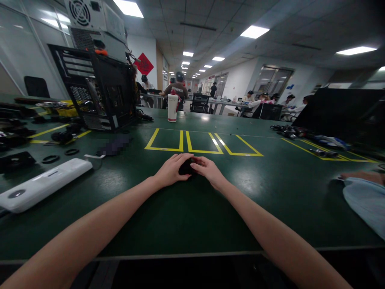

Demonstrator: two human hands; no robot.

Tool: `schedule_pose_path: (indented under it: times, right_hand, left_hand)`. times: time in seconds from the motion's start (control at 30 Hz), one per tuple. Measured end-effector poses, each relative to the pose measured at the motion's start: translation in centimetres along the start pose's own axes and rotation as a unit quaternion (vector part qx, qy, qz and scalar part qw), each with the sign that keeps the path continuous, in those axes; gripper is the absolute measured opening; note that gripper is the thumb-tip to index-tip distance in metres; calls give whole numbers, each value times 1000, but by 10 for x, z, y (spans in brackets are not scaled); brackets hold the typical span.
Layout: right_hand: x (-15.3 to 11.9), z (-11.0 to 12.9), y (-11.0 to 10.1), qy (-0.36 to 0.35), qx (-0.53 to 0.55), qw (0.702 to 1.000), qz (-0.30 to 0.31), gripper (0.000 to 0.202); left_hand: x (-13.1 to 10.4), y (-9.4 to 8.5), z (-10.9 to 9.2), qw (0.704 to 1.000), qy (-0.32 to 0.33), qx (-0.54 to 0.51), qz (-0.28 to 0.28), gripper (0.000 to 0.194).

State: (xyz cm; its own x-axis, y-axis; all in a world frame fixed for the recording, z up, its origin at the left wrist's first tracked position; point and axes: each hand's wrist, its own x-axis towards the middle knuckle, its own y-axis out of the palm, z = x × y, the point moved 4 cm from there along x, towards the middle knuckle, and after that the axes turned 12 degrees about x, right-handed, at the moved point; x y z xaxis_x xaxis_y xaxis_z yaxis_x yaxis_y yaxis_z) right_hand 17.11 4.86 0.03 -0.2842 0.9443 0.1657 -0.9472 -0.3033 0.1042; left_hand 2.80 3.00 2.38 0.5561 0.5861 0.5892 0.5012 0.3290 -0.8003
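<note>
A small black object (185, 167), too dark to make out in detail, is held between both hands just above the green table (180, 216). My left hand (173, 170) curves round its left side, thumb below and fingers over the top. From the right, my right hand (208, 170) pinches its edge with thumb and fingertips. Beyond the hands, yellow tape outlines (204, 151) mark the tabletop. The underside of the black object is hidden.
A black computer case (105, 92) stands back left, near a white cup (172, 107). At left lie a long white device (45, 184) and black rings (50, 159). Cables (288, 131) lie at right, where another person's light blue sleeve (365, 200) rests near the edge.
</note>
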Motion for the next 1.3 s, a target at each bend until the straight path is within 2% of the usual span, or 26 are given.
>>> schedule_pose_path:
  times: [0.07,0.23,0.43,0.63,0.8,1.0,1.17,1.3]
  right_hand:
    - [1,-1,-1,7,-3,1000,16,34]
    - [-2,5,0,-27,7,998,47,36]
    - [-4,8,3,-37,-6,999,25,24]
    - [0,2,-1,-11,-12,1000,22,37]
    - [-1,3,1,-25,33,998,53,37]
    - [-2,6,2,-46,-2,999,18,25]
    - [-1,5,1,-26,-5,1000,11,34]
    - [-1,3,1,-21,32,998,42,35]
  left_hand:
    - [0,0,1,1000,-2,2,2,62]
    - [0,0,1,1000,1,0,-2,62]
    - [0,-1,-1,1000,2,-3,-4,63]
    - [0,1,1,1000,-6,0,1,63]
    - [0,1,1,1000,0,2,-2,63]
    - [1,0,0,1000,5,0,-7,62]
    - [1,0,-1,1000,3,-1,-3,62]
    - [1,0,-1,1000,3,-1,0,62]
